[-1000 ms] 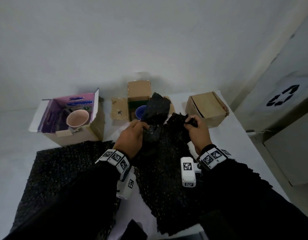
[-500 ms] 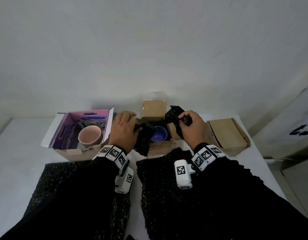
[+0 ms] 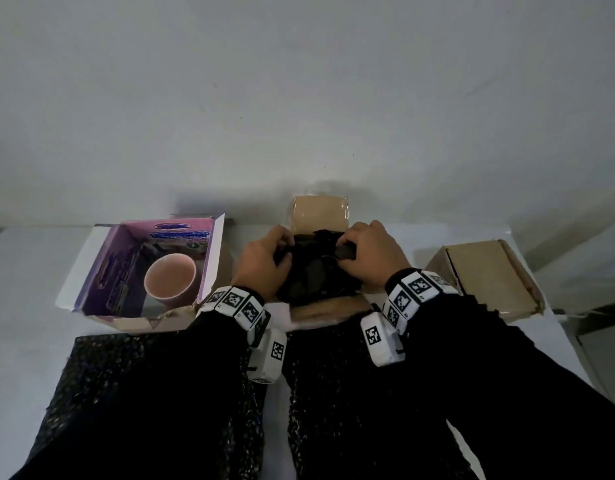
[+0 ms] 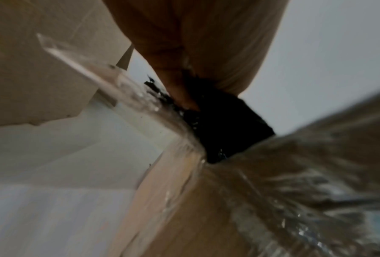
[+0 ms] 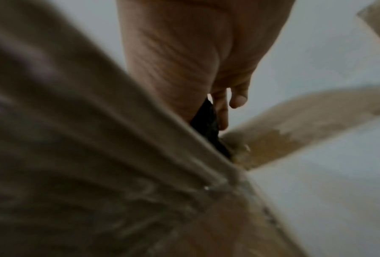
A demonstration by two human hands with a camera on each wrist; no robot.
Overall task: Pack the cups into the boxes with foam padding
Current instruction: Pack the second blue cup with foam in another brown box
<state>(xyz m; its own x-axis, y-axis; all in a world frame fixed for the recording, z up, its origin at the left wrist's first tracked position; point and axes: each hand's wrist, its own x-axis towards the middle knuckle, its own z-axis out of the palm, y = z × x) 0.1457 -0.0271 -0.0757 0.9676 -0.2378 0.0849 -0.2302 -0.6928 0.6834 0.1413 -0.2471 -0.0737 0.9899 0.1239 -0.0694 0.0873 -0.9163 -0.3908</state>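
**Soft foam, breakable cups: how the packing handled**

Pale wall and a white desk (image 3: 29, 258) framed the work, with three boxes in a row along the far edge. Both hands were over the middle brown box (image 3: 320, 209). The left hand (image 3: 261, 261) and the right hand (image 3: 368, 254) each had fingers curled into a wad of black foam (image 3: 309, 271), which sat in the box mouth between them. Any cup under that wad was hidden; whether one lay there could not be told from these views.

The foam looked light and limp, bunching under each grip, so it would likely take any shape and spring back a little when let go. Pinching it at the edges and pushing down from the top seemed the sound way to seat it.

Well to the left of the left hand, a pink cup (image 3: 170, 280) stood upright in the open purple box (image 3: 209, 258), with no padding visible round it. It looked ceramic: rigid, smooth, probably chippable, best taken round the wall or rim rather than squeezed. To the right of the right hand stood a closed brown box (image 3: 486, 271). Nearer than both wrists, two foam sheets (image 3: 133, 375) lay flat on the desk.
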